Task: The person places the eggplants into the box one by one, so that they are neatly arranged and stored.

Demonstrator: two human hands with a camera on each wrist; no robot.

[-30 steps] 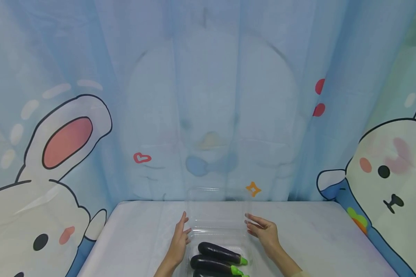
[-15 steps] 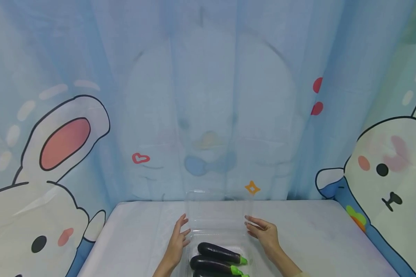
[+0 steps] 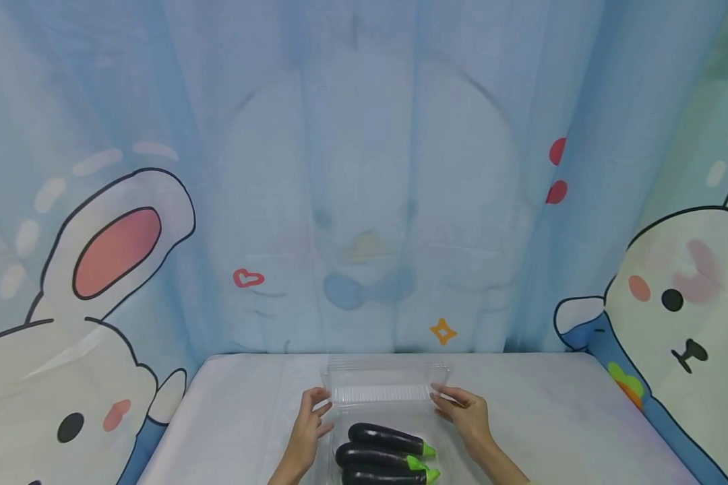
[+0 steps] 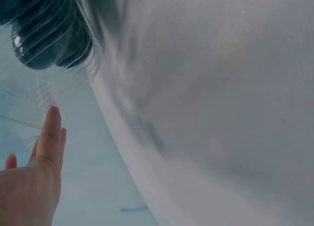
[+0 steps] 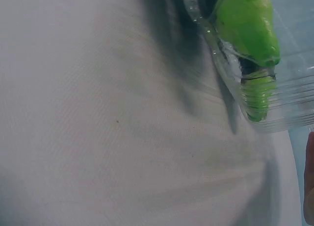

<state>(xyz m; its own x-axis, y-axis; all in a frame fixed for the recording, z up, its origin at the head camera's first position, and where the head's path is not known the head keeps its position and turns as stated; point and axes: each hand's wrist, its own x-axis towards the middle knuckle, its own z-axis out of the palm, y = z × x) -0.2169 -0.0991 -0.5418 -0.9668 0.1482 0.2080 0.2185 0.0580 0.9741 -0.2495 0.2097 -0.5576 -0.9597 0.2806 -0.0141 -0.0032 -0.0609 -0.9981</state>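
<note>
left hand, fingers loose and spread, nothing clasped, fingertips right by the lid's left edge; right hand up at the opposite edge, and whether it pinches there i can't tell. so the lid sits between the two hands, raised at the far side of the box. it's see-through plastic, ribbed along a band, catching pale glints. the box lies nearer the person, its near end cut off by the frame, and in it three eggplants side by side: glossy, near-black, plump ends left, bright green caps to the right. under all that, a white table; behind, a pale blue curtain printed with cartoon animals, a heart, a star.
</note>
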